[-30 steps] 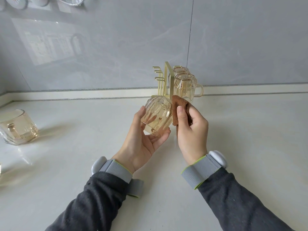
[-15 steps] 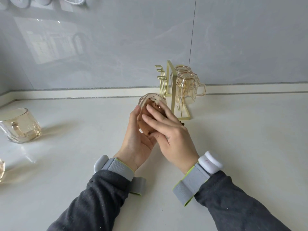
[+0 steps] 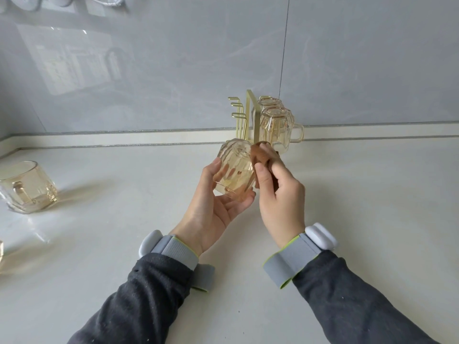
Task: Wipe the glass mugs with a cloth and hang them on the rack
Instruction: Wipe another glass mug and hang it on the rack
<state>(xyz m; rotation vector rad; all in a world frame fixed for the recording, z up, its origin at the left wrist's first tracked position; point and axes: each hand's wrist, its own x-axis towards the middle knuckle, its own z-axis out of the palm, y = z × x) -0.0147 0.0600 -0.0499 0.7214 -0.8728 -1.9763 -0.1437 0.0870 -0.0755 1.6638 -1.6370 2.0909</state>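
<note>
Left hand (image 3: 211, 207): palm up, thumb on the left flank of the held mug (image 3: 233, 167), fingers curled under its rim. It grips the mug clear of the counter (image 3: 372, 207).
Held mug: amber ribbed glass, tilted, base toward 12 o'clock and mouth toward the palm. I cannot make out the handle.
Right hand (image 3: 280, 202): at 3 o'clock of the held mug, thumb and fingers pinching the cloth (image 3: 260, 155).
Cloth: brown, bunched, pressed against the held mug's upper right side.
Rack (image 3: 250, 112): gold wire, at 12 o'clock just behind the hands, near the wall (image 3: 173, 58). Three hooks show on its left.
Hung mugs (image 3: 278, 127): two, upside down on the rack's right side, one behind the other.
Loose mug (image 3: 27, 187): on the counter at 9 o'clock, well apart, handle toward the near side.
Wristbands (image 3: 173, 249): grey, with white pods, above dark sleeves.
</note>
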